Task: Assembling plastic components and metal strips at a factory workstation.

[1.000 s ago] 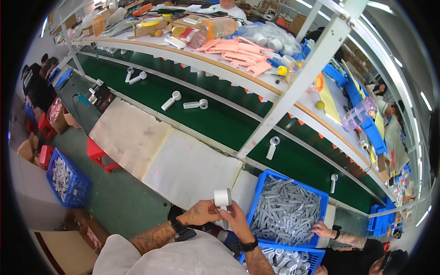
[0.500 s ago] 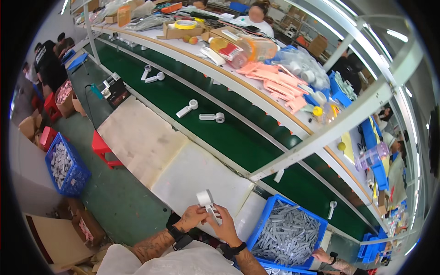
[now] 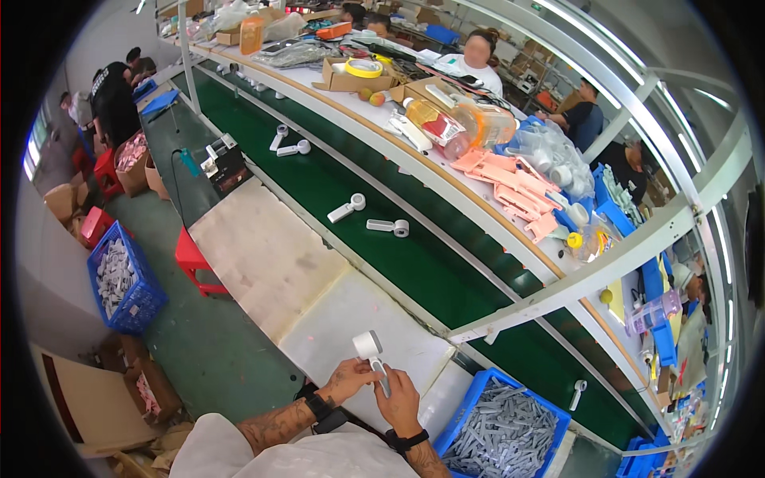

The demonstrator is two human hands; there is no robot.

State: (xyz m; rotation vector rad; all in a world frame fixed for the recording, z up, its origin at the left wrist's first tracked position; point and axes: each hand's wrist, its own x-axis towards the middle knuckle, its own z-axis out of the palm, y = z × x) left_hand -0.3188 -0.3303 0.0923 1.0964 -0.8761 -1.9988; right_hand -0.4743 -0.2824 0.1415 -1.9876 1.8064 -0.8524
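Over the near end of the pale worktable, both my hands are closed on a small white handheld fan. Its round head points up and away from me, and a grey panel lies along its handle. My left hand pinches the handle just below the head. Around the lower handle are the fingers of my right hand, beside the grey panel. To the right of that hand stands a blue crate full of loose grey strip-shaped parts.
Beyond the worktable runs a green conveyor belt carrying several white fans. A white metal post slants across the right. Pink plastic parts and bottles crowd the shelf above. A red stool and blue basket stand left.
The view has shifted, so the scene sits lower and further right. My hands still hold the fan, its handle now showing the grey panel. Another person's hand at the crate has left view.
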